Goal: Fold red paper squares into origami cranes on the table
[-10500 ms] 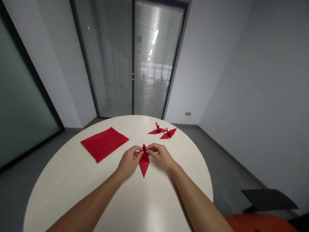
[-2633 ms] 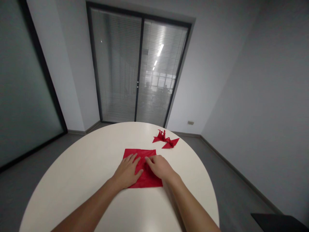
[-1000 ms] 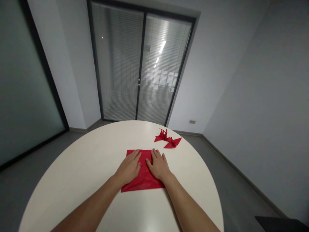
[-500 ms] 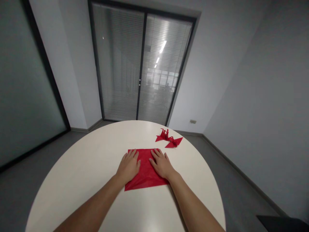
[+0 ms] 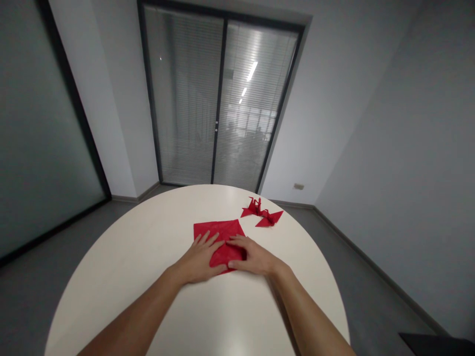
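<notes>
A sheet of red paper [image 5: 225,228] lies on the table, its far edge and a corner showing beyond my hands. My left hand [image 5: 200,258] rests palm down over the paper's near left part, fingers spread and thumb reaching toward the middle. On the right side of the sheet, my right hand [image 5: 257,254] is arched, its fingertips and thumb touching the paper with a gap between them. My palms hide much of the near edge.
Red folded paper cranes [image 5: 256,207] sit near the far right edge of the round white table [image 5: 122,269]. Beyond it stands a glass door with blinds [image 5: 181,109]. A dark object [image 5: 434,343] shows at the lower right.
The paper has turned a little and shifted away from me. My left hand has slid nearer and toward the middle; my right hand went from lying flat to arched.
</notes>
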`<state>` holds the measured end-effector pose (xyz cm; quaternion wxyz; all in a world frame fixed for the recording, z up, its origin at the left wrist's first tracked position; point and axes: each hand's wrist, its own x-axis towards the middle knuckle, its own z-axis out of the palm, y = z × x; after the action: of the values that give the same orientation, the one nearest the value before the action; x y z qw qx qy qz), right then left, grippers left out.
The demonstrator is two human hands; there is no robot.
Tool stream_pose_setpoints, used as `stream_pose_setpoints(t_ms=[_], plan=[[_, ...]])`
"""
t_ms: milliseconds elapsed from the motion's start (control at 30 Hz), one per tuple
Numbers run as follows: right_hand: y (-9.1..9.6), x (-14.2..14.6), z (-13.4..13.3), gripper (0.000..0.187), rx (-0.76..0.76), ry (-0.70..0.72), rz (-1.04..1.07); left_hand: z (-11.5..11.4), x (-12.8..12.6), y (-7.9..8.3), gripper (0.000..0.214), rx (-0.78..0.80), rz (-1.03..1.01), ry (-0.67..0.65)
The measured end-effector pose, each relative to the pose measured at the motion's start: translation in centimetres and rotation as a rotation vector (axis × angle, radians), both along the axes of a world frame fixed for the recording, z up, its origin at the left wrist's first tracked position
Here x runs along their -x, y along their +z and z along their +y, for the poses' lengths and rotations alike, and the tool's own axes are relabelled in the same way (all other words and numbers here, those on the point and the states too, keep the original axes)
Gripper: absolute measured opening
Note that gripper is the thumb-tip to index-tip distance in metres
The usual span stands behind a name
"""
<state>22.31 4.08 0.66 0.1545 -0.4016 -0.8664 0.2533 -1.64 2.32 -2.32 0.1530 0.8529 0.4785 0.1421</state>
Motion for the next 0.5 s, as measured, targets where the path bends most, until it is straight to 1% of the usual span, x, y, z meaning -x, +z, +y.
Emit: stream_pose_setpoints(t_ms=[67,133,200,267,333,433,500], plan=[[0.1,-0.2,-0.1,0.091,0.039,0.025,-0.082,0.2,0.3,0.1,0.075,-0.016,-0.017,0.018],[0.2,-0.4,-0.1,0.095,0.052,0.016,-0.119,0.0,0.5,0.6,0.071,-0.011,-0.023,0.002],[0.5,-0.5,0.0,0.089,0.039,-0.002,-0.106,-0.4,0.4,1.5,0.071,-0.006,-0.035,-0.059],[0.9,-0.6,0.1,0.079,0.007,-0.023,-0.082,-0.9,0.2,2.5,0.069,-0.018,-0.067,-0.095],[1.3,-0.7,0.1,0.070,-0.024,-0.038,-0.058,-1.2,0.0,3.3,0.060,-0.042,-0.077,-0.126],[1.5,-1.1,0.0,0.063,-0.031,-0.049,-0.015,-1.4,0.1,3.9,0.043,-0.061,-0.079,-0.130],[1.4,-1.5,0.0,0.061,-0.008,-0.054,0.020,-1.4,0.6,4.1,0.039,-0.048,-0.076,-0.110]])
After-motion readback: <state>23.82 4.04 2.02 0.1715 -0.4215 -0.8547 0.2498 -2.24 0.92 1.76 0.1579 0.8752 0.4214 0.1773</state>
